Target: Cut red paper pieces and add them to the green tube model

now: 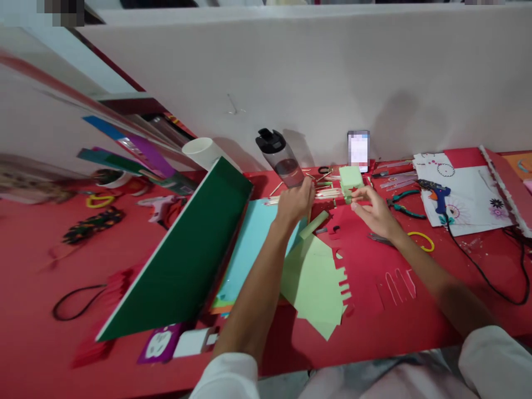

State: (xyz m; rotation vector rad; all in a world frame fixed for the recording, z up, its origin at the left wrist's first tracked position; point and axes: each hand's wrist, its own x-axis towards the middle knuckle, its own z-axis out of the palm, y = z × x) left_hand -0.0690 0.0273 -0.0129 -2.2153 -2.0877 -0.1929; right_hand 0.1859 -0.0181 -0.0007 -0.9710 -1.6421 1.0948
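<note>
My left hand [296,200] is closed, knuckles up, over a row of thin pale sticks [330,193] beside the bottle. Its fingertips are hidden, so what they hold, if anything, does not show. My right hand [374,213] has its thumb and fingers apart, close to a pale green paper box [351,177]. A small red star shape [353,189] lies at the box's front; whether my fingers touch it I cannot tell. Below my hands are cut red paper [366,260], a pale green sheet [313,277] and a green strip [315,224].
A dark-lidded bottle [286,166] and a lit phone [358,149] stand by the white wall. A green board [183,260] leans at left. Pliers [405,205], a blue glue gun [440,197] with a cord and yellow-handled scissors [421,240] lie at right.
</note>
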